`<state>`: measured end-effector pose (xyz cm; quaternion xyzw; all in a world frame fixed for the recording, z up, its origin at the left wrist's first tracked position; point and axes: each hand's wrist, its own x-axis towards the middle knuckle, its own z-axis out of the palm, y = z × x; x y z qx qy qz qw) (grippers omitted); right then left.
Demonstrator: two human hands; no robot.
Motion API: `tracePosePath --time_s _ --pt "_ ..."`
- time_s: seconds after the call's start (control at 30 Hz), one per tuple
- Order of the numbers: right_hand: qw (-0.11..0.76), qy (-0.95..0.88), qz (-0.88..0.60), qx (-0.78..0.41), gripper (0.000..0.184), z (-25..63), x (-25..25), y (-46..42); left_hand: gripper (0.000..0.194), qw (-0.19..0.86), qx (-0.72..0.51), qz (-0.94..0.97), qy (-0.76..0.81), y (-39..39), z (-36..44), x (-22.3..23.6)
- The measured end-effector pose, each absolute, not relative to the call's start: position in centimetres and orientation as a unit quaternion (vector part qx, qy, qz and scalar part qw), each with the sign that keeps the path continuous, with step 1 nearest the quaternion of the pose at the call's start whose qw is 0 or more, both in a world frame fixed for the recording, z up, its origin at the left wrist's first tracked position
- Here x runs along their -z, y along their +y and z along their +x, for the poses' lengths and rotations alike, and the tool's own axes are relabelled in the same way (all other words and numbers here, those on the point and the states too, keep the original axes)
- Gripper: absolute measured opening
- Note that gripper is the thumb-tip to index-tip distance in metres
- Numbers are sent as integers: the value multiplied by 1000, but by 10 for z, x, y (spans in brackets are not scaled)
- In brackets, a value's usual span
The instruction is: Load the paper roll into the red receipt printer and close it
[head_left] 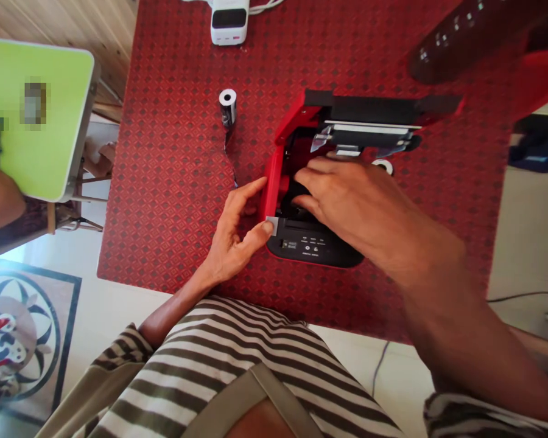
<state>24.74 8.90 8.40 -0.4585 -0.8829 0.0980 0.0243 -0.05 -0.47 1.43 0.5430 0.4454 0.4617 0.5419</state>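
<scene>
A red and black printer (317,246), its lid raised and tipped back, stands on the patterned red table. My left hand (237,234) holds its left side, with the thumb on the front left corner and the fingers along the red wall. My right hand (347,191) reaches into the open compartment with bent fingers. The fingertips are partly hidden, so what they hold cannot be made out. Left of the printer stands a small roll (228,108), dark on the outside with a white end, trailing a thin dark strip. A white ring-shaped end (383,166) shows beyond my right hand.
A white power adapter (229,24) with cables lies at the table's far edge. A dark, shiny cylindrical object (452,45) is at the far right. On the left, a green-topped table (59,140) stands beside another person's arm (0,198).
</scene>
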Motion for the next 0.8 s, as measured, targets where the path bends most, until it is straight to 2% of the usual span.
tracePosePath --time_s 0.17,0.57,0.7,0.8 --pt "-32 -905 -416 -76 28 240 -102 92 74 544 -460 542 446 -4 -1 -17" --pt "51 -882 -466 -41 15 245 -118 67 75 528 -457 555 451 -3 -3 -16" --pt "149 -882 -447 -17 13 254 -137 47 74 518 -460 564 449 -2 -5 -13" --pt "258 -830 -491 -62 16 273 -147 25 72 512 -462 570 446 -1 -7 -8"
